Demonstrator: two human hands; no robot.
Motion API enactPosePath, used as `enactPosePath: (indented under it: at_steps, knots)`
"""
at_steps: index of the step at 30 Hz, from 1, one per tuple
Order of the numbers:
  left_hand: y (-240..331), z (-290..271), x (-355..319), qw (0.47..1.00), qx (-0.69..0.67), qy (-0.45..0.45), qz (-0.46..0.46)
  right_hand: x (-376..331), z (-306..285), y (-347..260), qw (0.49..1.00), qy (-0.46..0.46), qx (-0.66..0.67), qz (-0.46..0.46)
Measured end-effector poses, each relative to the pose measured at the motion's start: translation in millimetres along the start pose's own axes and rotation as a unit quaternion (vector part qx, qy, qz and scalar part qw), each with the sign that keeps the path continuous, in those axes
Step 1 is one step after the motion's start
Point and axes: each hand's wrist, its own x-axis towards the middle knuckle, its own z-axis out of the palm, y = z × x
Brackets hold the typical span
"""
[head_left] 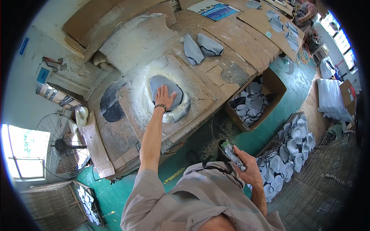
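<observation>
My left hand [164, 99] lies flat with fingers spread on a grey, rounded fabric piece [157, 81] with a dark edge. Beneath that piece is a whitish, crusted mound [179, 111] on the worktable. Down at my right side, my right hand [249, 166] is closed around a silvery hand tool [232, 154] with a green part and a dark end; its exact kind is unclear. Two similar grey pieces, a left one [192, 50] and a right one [210, 44], rest farther back on the table.
A cardboard box [275, 90] of grey pieces stands at the table's right edge. Beyond it, many pieces cover a mesh rack [295, 144]. A wire-caged fan [59, 144] is at left. Another person [307, 13] is at the far right.
</observation>
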Motion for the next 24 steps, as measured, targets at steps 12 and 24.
enactPosePath:
  at_steps: [12, 24]
  knots:
    - [5, -16, 17, 0.996, -0.048, 0.013, -0.075, -2, -12, -11, 1.000, 0.002, -0.001, -0.004]
    - [31, 35, -216, 0.852, -0.508, -0.123, -0.016, 3, -25, -26, 1.000, -0.008, 0.007, -0.029]
